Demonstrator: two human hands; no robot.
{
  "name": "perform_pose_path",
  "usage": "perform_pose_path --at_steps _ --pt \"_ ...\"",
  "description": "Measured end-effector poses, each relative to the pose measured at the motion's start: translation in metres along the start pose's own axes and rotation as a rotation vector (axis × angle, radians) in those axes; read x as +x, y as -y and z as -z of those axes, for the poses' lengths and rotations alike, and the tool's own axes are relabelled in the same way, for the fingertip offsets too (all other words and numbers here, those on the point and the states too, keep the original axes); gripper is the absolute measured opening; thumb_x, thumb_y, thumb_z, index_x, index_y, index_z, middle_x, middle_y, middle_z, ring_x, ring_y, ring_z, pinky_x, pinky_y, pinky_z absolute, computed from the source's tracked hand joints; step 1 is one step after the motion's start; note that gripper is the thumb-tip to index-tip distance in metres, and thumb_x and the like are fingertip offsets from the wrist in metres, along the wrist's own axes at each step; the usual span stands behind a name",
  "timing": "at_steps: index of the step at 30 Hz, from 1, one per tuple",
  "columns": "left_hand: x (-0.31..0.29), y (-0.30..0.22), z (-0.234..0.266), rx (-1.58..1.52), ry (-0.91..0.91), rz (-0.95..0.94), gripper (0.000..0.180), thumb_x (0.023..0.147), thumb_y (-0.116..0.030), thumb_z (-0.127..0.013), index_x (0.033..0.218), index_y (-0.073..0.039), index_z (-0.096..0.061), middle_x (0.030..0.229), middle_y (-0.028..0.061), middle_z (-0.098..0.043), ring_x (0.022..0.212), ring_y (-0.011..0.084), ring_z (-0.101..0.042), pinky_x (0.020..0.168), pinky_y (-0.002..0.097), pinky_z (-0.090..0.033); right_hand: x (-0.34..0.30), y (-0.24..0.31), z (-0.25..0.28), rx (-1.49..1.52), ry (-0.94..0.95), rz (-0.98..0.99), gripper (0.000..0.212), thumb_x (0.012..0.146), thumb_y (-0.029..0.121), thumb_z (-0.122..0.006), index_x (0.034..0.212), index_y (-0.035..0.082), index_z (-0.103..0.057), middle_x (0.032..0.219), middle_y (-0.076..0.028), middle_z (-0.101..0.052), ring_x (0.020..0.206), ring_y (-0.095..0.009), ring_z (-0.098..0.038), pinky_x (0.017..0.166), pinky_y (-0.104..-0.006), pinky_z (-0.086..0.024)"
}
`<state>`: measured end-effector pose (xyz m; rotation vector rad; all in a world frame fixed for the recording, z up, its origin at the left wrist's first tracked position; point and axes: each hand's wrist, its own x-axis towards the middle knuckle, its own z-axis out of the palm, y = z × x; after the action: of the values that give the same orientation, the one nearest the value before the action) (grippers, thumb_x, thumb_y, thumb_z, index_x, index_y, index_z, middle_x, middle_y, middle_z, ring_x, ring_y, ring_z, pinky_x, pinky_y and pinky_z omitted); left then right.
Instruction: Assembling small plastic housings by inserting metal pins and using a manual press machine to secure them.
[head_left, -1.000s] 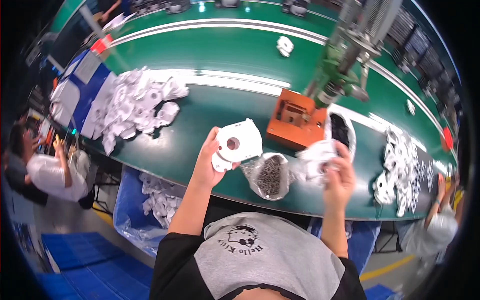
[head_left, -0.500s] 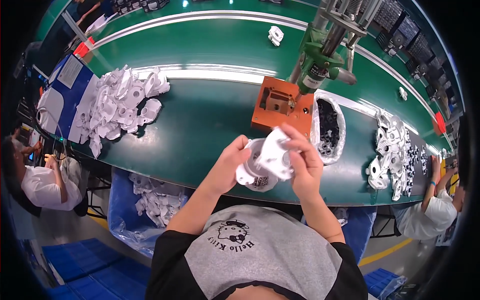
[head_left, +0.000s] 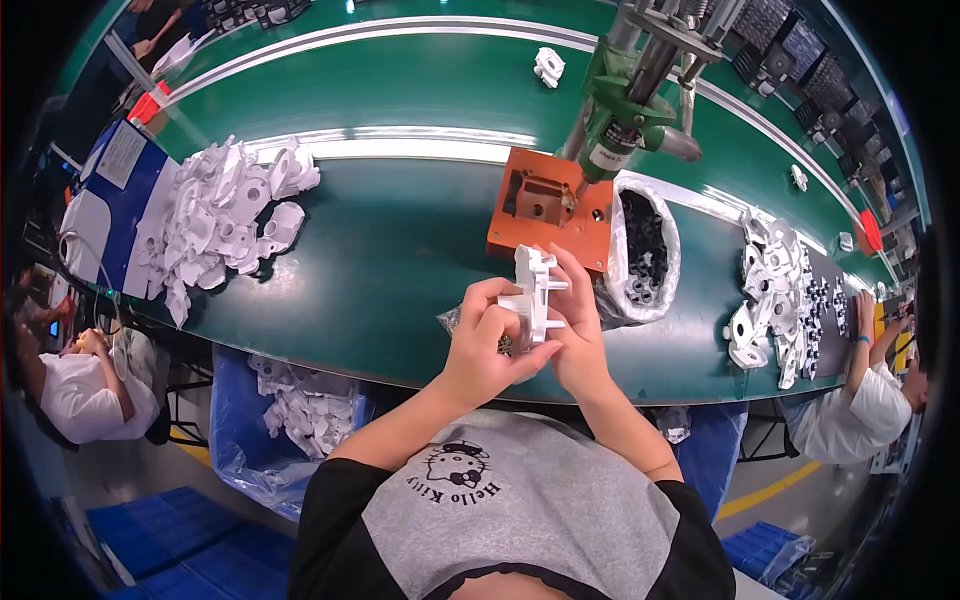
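Observation:
Both my hands hold white plastic housing parts (head_left: 532,290) in front of my chest, seen nearly edge-on, with short posts sticking out to the right. My left hand (head_left: 478,350) grips the left side, fingers curled around it. Fingers of my right hand (head_left: 578,330) close on the right side and the lower edge. Whether the two pieces are fully joined is hard to see. Small metal pieces show just below my left fingers, partly hidden. Beyond my hands sits an orange fixture block (head_left: 590,240), under a green press (head_left: 612,120).
White parts are heaped at left (head_left: 225,215) and right (head_left: 770,290). Right of the fixture, a plastic-lined container (head_left: 668,250) holds small dark parts. A single white part (head_left: 548,67) lies on the green belt. Blue lined bins (head_left: 232,420) stand below the table edge. People sit on both sides.
The white piece in my right hand has turned from face-up to edge-on and come against the piece in my left hand. My left hand has turned inward.

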<state>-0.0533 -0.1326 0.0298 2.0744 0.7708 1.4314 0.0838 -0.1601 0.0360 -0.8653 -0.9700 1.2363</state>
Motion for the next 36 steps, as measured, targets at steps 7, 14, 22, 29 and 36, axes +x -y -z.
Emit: perform_pose_path --at_steps 7,14,22,29,36 --pt "-0.003 0.002 -0.003 -0.025 -0.034 -0.028 0.044 0.067 -0.021 -0.086 0.074 -0.004 -0.046 0.113 0.0184 -0.047 0.095 0.0271 -0.058 0.074 0.0344 -0.051 0.004 -0.005 -0.001 0.048 0.004 0.02 0.063 0.087 -0.002 -0.049 0.143 0.011 -0.025 0.14 -0.016 -0.038 0.121 -0.025 -0.048 0.097 -0.0366 -0.045" --pt "-0.003 0.01 0.001 -0.163 0.018 -0.14 0.04 0.068 -0.017 -0.084 0.072 -0.003 -0.047 0.116 0.0184 -0.044 0.096 0.0272 -0.058 0.076 0.0341 -0.052 0.002 0.01 0.005 0.081 0.13 -0.145 0.072 0.081 -0.005 -0.05 0.146 0.013 -0.024 0.138 -0.02 -0.044 0.119 -0.029 -0.053 0.096 -0.0379 -0.047" --pt "0.005 0.005 0.017 -0.18 0.182 -0.026 0.056 0.063 -0.019 -0.084 0.106 -0.01 -0.05 0.113 0.0126 -0.058 0.104 0.0298 -0.056 0.098 0.0487 -0.039 0.0 0.009 0.015 0.197 0.085 -0.239 0.052 0.088 0.007 -0.046 0.139 0.002 -0.04 0.134 -0.014 -0.049 0.118 -0.021 -0.054 0.092 -0.0319 -0.048" --pt "0.007 -0.007 0.017 0.107 0.389 -0.208 0.042 0.063 -0.01 -0.073 0.101 -0.01 -0.053 0.132 0.0094 -0.055 0.132 0.0357 -0.04 0.11 0.0515 -0.02 -0.012 -0.002 0.036 0.795 0.22 -0.521 0.037 0.098 0.025 -0.046 0.128 0.004 -0.049 0.118 -0.01 -0.06 0.101 -0.021 -0.063 0.085 -0.0353 -0.055" --pt "0.035 0.001 0.014 -0.006 0.404 -0.111 0.041 0.064 -0.007 -0.075 0.104 -0.002 -0.065 0.114 0.0153 -0.063 0.104 0.0302 -0.062 0.1 0.0447 -0.041 -0.027 -0.009 0.038 0.763 0.525 -0.618 0.052 0.098 0.032 -0.048 0.14 0.004 -0.036 0.129 -0.015 -0.053 0.112 -0.024 -0.057 0.09 -0.0383 -0.049"
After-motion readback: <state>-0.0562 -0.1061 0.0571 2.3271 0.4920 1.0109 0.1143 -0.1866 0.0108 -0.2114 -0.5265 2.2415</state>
